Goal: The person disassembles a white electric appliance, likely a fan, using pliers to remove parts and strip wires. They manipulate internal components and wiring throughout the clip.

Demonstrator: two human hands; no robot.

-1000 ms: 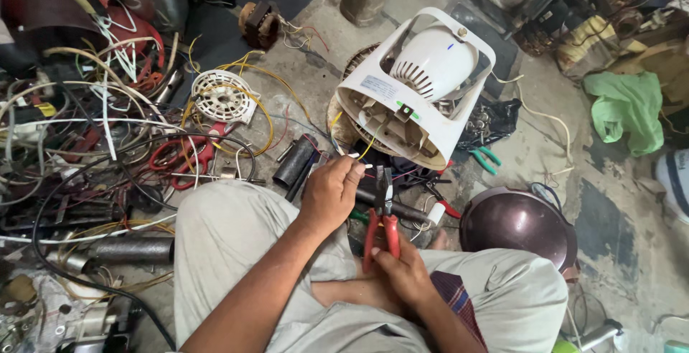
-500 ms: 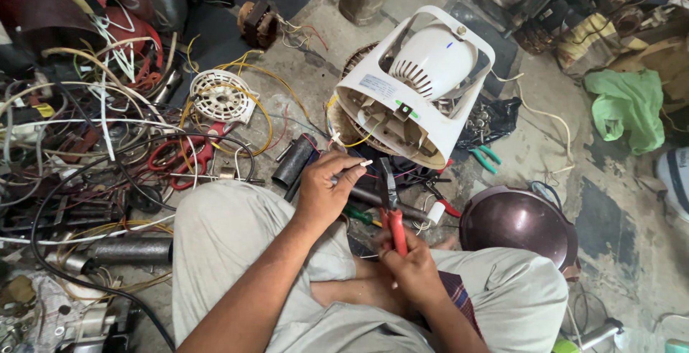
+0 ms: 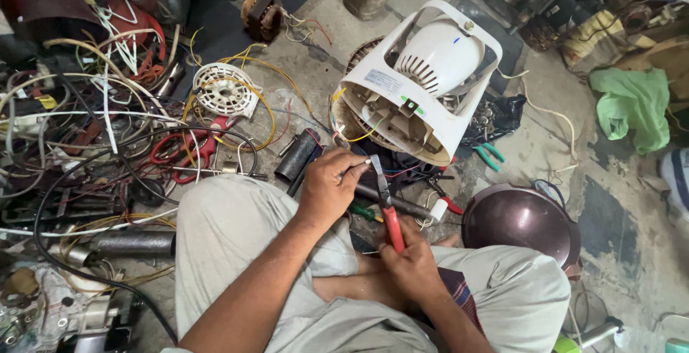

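1. Pliers [image 3: 390, 213] with red handles, clenched in right hand [image 3: 415, 263]; tips pointing up toward the wire end held by the other hand.
2. Left hand [image 3: 331, 186] pinching a thin wire end [image 3: 357, 168] between thumb and forefinger, fingers [image 3: 352, 161] closed on it, just beside the plier tips.
3. White fan housing [image 3: 423, 80] lying tilted on the floor, open underside facing the person, yellow and red leads [image 3: 343, 125] trailing out toward the hands.
4. Judged done so far: housing opened up, leads pulled free and brought within reach.
5. Judged in hand: trimming or stripping one wire end; cannot tell whether the cut is made.
6. Judged left: remaining leads untreated, nothing rejoined, housing not closed.
7. Nearby on the floor: dark round bowl [image 3: 520, 220], green-handled pliers [image 3: 486, 156], red scissors [image 3: 183, 153], tangled cables [image 3: 79, 123].
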